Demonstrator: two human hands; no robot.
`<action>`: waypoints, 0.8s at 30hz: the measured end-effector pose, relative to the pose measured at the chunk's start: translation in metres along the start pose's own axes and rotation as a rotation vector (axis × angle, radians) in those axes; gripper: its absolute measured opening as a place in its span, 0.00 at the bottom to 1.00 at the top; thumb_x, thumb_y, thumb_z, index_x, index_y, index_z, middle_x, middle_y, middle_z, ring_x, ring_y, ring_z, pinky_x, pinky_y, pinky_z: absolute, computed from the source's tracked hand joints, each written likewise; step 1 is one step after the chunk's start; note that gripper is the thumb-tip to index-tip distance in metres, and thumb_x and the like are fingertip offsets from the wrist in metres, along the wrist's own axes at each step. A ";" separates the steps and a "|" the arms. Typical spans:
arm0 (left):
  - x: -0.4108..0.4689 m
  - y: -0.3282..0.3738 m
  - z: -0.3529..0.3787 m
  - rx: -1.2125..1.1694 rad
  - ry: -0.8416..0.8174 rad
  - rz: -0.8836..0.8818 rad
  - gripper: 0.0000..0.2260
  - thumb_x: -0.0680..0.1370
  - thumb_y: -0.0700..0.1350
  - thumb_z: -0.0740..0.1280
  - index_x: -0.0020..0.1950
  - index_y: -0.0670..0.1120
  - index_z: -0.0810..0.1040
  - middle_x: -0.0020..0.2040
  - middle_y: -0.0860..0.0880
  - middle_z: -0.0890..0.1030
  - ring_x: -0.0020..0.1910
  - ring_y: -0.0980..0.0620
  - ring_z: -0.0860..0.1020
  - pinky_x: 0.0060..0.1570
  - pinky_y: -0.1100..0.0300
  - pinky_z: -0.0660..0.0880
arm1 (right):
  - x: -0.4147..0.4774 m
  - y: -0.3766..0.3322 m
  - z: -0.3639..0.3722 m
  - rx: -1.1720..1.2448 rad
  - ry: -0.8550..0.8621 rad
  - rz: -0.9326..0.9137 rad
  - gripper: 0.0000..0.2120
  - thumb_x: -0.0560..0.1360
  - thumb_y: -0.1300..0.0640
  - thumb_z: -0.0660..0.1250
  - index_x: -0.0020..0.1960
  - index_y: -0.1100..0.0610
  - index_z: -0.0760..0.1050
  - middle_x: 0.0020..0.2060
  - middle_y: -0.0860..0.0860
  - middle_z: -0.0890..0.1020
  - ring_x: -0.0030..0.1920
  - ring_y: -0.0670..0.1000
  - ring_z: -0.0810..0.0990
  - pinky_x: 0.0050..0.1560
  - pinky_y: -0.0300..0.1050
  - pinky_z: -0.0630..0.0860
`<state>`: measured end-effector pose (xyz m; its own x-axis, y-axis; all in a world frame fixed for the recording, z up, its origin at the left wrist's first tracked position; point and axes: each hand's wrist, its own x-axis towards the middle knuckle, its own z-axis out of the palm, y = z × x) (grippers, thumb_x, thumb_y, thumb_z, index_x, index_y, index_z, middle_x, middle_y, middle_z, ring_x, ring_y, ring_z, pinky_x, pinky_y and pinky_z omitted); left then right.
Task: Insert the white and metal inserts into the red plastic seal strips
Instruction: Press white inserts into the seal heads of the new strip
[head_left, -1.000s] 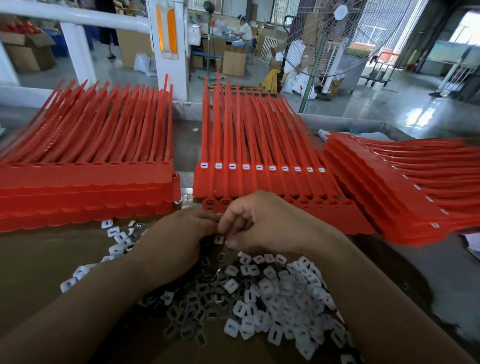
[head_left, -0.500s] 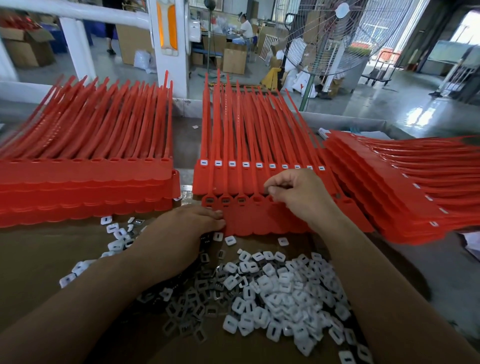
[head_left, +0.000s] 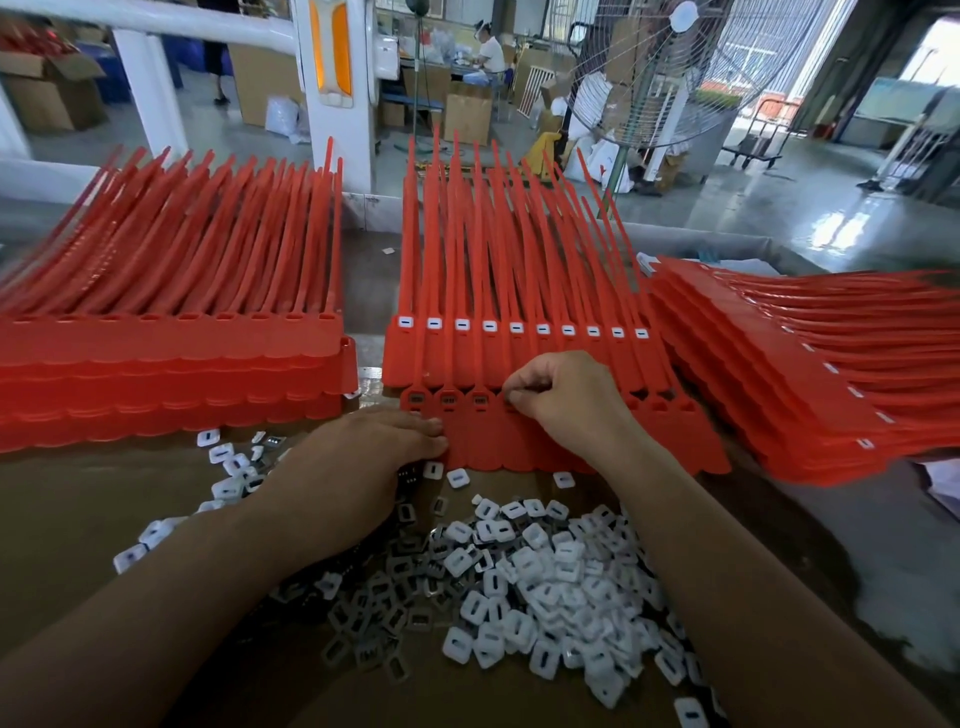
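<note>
Step in hand: seating metal pieces in the front sheet of red seal strips (head_left: 519, 447), centre frame. Three sockets at its left end already hold metal inserts (head_left: 449, 400). My right hand (head_left: 566, 400) is at the fourth, fingertips curled together over the socket; I cannot tell whether an insert sits between them. My left hand (head_left: 363, 457) lies flat, fingers straight, pressing the sheet's near-left corner. White inserts (head_left: 545, 577) are heaped lower centre. Next, I judge: press square, then fetch from the metal heap (head_left: 400, 571).
</note>
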<state>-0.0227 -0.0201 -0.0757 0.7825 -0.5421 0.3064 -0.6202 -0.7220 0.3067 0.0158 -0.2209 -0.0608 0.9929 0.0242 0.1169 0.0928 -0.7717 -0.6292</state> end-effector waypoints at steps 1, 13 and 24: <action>0.000 0.000 0.000 0.000 -0.001 0.001 0.27 0.71 0.31 0.58 0.66 0.53 0.70 0.68 0.58 0.68 0.68 0.61 0.63 0.61 0.76 0.48 | 0.001 0.000 0.001 -0.013 -0.004 0.005 0.05 0.73 0.59 0.68 0.45 0.51 0.82 0.38 0.42 0.77 0.45 0.42 0.76 0.45 0.35 0.70; 0.001 -0.001 0.001 0.003 0.000 -0.002 0.26 0.71 0.30 0.59 0.64 0.52 0.72 0.67 0.56 0.70 0.67 0.60 0.65 0.63 0.71 0.52 | 0.003 -0.002 0.001 0.006 0.036 0.076 0.07 0.70 0.58 0.70 0.38 0.47 0.76 0.42 0.45 0.80 0.49 0.46 0.78 0.52 0.45 0.76; 0.002 0.001 0.000 0.017 -0.013 -0.008 0.27 0.71 0.30 0.59 0.65 0.52 0.71 0.67 0.57 0.69 0.68 0.61 0.64 0.61 0.74 0.49 | 0.004 0.005 -0.004 0.045 -0.006 0.031 0.06 0.72 0.60 0.69 0.48 0.54 0.82 0.41 0.47 0.80 0.45 0.43 0.77 0.40 0.27 0.68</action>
<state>-0.0212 -0.0217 -0.0744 0.7882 -0.5419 0.2918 -0.6130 -0.7336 0.2933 0.0201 -0.2265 -0.0605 0.9958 0.0045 0.0917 0.0647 -0.7430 -0.6661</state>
